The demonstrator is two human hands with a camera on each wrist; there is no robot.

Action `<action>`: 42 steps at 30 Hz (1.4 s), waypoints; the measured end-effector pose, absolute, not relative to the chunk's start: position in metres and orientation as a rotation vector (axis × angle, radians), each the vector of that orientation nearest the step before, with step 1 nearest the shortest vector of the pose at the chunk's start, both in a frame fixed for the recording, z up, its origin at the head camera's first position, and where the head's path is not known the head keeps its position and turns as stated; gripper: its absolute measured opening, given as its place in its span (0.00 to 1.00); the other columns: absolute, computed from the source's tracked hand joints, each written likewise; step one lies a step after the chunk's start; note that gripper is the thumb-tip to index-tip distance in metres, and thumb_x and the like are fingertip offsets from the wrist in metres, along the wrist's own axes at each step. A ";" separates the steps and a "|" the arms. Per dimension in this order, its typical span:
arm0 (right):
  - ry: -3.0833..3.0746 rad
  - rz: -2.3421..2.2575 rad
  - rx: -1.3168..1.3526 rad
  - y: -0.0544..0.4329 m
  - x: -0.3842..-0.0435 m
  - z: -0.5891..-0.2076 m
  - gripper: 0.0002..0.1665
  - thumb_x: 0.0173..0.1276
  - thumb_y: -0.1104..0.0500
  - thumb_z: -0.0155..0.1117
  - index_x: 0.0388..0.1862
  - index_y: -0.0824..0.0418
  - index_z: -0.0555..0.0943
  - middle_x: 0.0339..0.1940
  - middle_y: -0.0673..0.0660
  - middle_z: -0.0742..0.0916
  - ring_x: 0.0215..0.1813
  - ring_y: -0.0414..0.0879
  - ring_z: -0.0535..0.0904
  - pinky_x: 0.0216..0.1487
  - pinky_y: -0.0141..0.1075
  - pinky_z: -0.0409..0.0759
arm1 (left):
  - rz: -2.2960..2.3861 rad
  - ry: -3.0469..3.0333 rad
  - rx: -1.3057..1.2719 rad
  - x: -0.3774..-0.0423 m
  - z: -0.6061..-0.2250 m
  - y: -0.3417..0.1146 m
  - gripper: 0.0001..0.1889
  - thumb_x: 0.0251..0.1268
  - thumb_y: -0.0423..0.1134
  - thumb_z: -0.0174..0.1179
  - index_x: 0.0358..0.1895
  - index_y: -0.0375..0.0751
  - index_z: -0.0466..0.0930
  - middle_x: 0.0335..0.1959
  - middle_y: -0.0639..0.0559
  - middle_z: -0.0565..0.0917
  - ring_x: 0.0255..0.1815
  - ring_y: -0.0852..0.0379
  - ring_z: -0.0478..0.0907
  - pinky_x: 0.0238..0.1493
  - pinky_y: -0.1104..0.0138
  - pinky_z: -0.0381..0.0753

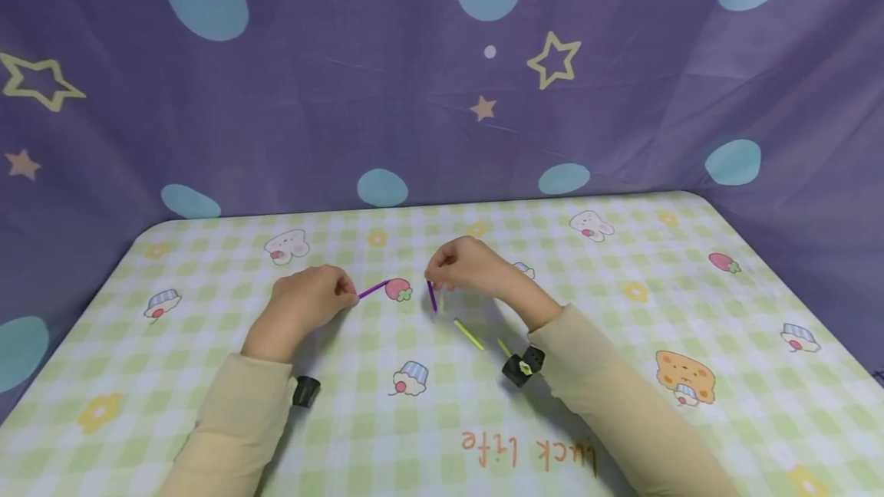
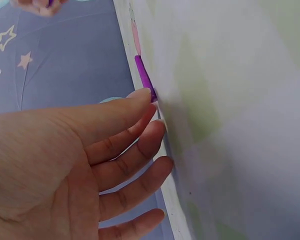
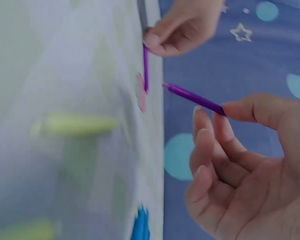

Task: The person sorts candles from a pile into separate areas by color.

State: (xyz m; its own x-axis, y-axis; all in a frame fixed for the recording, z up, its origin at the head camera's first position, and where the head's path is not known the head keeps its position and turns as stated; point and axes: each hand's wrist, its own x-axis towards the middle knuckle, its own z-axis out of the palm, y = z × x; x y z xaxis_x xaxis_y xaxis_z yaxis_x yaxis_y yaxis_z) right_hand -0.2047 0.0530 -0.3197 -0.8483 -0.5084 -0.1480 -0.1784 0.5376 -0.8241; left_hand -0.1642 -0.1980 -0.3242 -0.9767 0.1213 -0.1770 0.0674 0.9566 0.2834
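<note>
My left hand point(image 1: 307, 301) pinches one end of a thin purple stick point(image 1: 374, 289) between thumb and index finger. In the left wrist view that purple stick point(image 2: 144, 74) lies close along the tabletop; I cannot tell whether it touches. My right hand point(image 1: 476, 267) holds a second purple stick point(image 1: 432, 297) by its end, thumb against fingertips. The right wrist view shows this second stick point(image 3: 195, 98) tapering to a narrow tip that points toward the left hand point(image 3: 182, 30). The two sticks are apart. Nearer me lie a yellow-green stick point(image 1: 469, 334) and another yellow-green stick point(image 1: 503, 347), partly hidden by the right wrist camera.
A green-and-white checked cloth point(image 1: 331, 436) with printed cupcakes, flowers and strawberries covers the table. Behind its far edge hangs a purple curtain point(image 1: 387, 83) with stars and blue ovals. Black wrist cameras sit beneath the left point(image 1: 306, 391) and right sleeves.
</note>
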 end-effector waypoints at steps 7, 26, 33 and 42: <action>2.470 -1.230 -0.531 0.014 -0.211 -0.331 0.07 0.63 0.60 0.61 0.34 0.59 0.86 0.25 0.52 0.87 0.28 0.41 0.80 0.33 0.30 0.76 | 0.429 2.890 0.167 -0.162 -0.323 -0.200 0.04 0.66 0.42 0.65 0.37 0.47 0.84 0.30 0.57 0.80 0.31 0.56 0.74 0.37 0.56 0.70; 2.360 -1.358 -0.454 -0.007 -0.220 -0.346 0.08 0.66 0.63 0.62 0.36 0.65 0.87 0.29 0.57 0.90 0.29 0.43 0.83 0.30 0.28 0.75 | 0.422 2.876 0.183 -0.163 -0.322 -0.199 0.03 0.66 0.41 0.65 0.38 0.47 0.84 0.30 0.57 0.81 0.33 0.56 0.75 0.39 0.53 0.71; 2.545 -0.975 -0.559 -0.006 -0.219 -0.342 0.06 0.68 0.60 0.68 0.32 0.60 0.89 0.28 0.49 0.88 0.27 0.38 0.75 0.30 0.28 0.71 | 0.418 2.883 0.180 -0.164 -0.322 -0.198 0.04 0.65 0.41 0.66 0.38 0.47 0.84 0.29 0.56 0.80 0.33 0.55 0.74 0.38 0.54 0.70; 2.590 -0.861 -0.532 -0.011 -0.219 -0.341 0.12 0.68 0.59 0.66 0.25 0.58 0.89 0.21 0.48 0.86 0.20 0.38 0.67 0.24 0.29 0.63 | 0.426 2.878 0.165 -0.163 -0.323 -0.197 0.04 0.65 0.41 0.66 0.38 0.46 0.84 0.29 0.56 0.79 0.33 0.56 0.74 0.39 0.53 0.69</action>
State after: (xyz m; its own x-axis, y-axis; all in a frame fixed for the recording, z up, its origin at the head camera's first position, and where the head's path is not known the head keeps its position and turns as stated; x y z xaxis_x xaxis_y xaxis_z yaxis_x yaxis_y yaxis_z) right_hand -0.2193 -0.0107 -0.3409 -0.8647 -0.4542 -0.2145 -0.2355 0.7437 -0.6256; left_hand -0.1633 -0.1973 -0.3230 -0.9679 0.1432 -0.2066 0.0772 0.9515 0.2977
